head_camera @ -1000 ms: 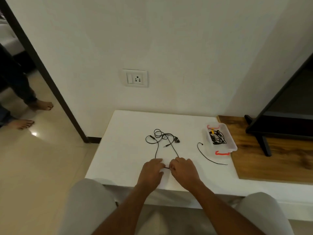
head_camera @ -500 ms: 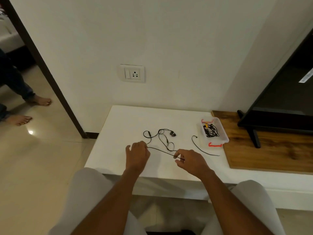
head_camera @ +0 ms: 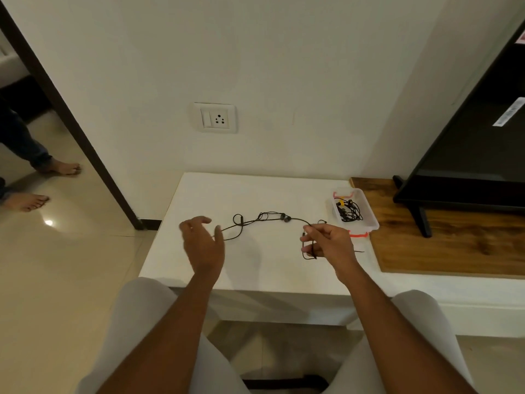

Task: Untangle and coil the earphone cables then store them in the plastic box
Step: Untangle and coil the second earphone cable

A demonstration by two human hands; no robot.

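A black earphone cable [head_camera: 264,217] stretches across the white table [head_camera: 255,274], with a small tangle and two earbuds near its middle. My right hand [head_camera: 326,241] pinches one end of it, and a short loop hangs below the fingers. My left hand [head_camera: 203,243] hovers at the cable's left end with fingers spread and loosely curved; the cable runs by its thumb. A clear plastic box [head_camera: 366,220] with red clips stands at the table's right edge and holds other black cables. Part of another thin black cable [head_camera: 359,251] shows behind my right hand.
A dark TV [head_camera: 468,155] on a stand sits on a wooden board [head_camera: 454,251] right of the box. A wall socket [head_camera: 216,119] is above the table. Another person's bare feet [head_camera: 42,183] stand on the tiled floor at left. My knees are below the table's front edge.
My hands have moved apart, drawing the cable out into a long line. My right hand went right toward the box with the cable end; my left hand opened and lifted.
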